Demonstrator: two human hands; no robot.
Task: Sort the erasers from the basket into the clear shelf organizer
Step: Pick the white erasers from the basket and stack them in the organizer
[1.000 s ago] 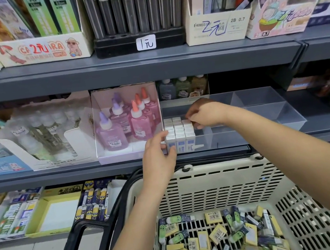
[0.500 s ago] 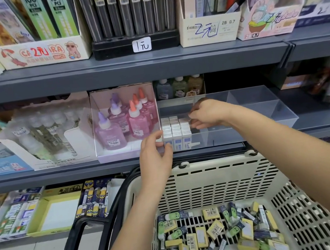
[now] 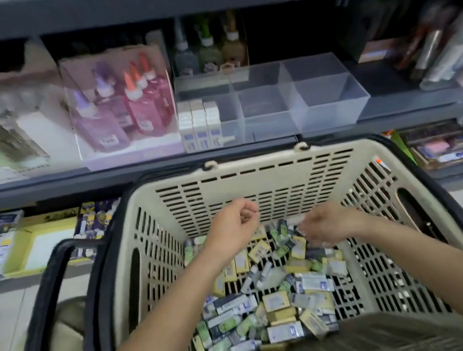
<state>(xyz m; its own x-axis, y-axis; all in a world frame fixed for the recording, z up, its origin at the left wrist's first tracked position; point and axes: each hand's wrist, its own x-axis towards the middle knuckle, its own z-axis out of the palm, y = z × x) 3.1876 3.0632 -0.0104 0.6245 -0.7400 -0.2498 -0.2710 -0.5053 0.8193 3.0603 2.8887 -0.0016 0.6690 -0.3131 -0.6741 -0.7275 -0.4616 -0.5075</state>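
Both hands hung over the small wrapped erasers [image 3: 276, 301] piled in the beige plastic basket [image 3: 255, 183], likely to grab more. Fingers of the left hand [image 3: 233, 229] were curled on nothing; those of the right hand [image 3: 331, 226] were too blurry to tell. The clear plastic shelf organizer [image 3: 317, 96] above was partly filled.

You have one basket [image 3: 254, 178] holding dozens of loose erasers [image 3: 276, 301], too jumbled to count exactly. Your one clear organizer [image 3: 327, 101] holds white erasers [image 3: 199, 120] in three side-by-side columns.
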